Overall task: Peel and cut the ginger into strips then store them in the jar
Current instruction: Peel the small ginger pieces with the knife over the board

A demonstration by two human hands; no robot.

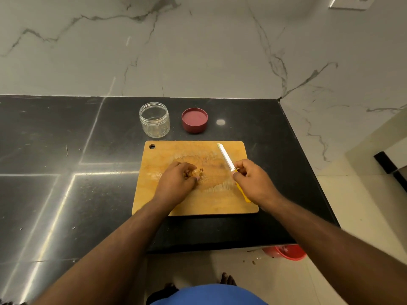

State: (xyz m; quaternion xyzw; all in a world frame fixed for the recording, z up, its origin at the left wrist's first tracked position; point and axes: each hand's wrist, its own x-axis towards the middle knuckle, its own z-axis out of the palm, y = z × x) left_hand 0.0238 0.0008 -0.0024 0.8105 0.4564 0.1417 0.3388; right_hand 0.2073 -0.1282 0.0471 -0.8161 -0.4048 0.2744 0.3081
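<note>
A wooden cutting board (231, 201) lies on the black counter. My left hand (176, 183) rests on the board's middle, its curled fingers holding a piece of ginger (197, 172), most of it hidden. My right hand (253, 181) sits at the board's right side over the yellow handle of a knife (225, 156); finger and thumb pinch near the base of the white blade, which points up and away. Behind the board stands an open clear jar (154, 122). Its dark red lid (195, 120) lies upside down to the right of the jar.
A marble wall rises behind the counter and along its right end. The counter's front edge runs just below the board. A red bin (288, 253) stands on the tiled floor under the counter's right corner, and my bare feet show at the bottom.
</note>
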